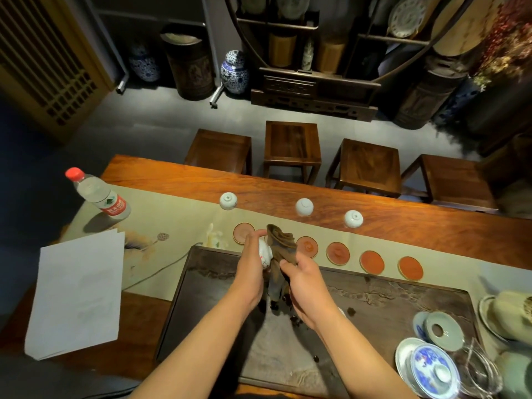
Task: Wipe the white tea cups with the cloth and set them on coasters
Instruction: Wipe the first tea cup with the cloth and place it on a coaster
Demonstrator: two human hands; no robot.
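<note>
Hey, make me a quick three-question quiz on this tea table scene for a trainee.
1. True or false: the left hand holds a white tea cup.
2. How many white cups stand upside down on the table beyond the coasters?
3. What does the right hand grip? A) water bottle B) brown cloth C) paper

Key
1. True.
2. Three: left cup, middle cup, right cup.
3. B, the brown cloth.
</note>
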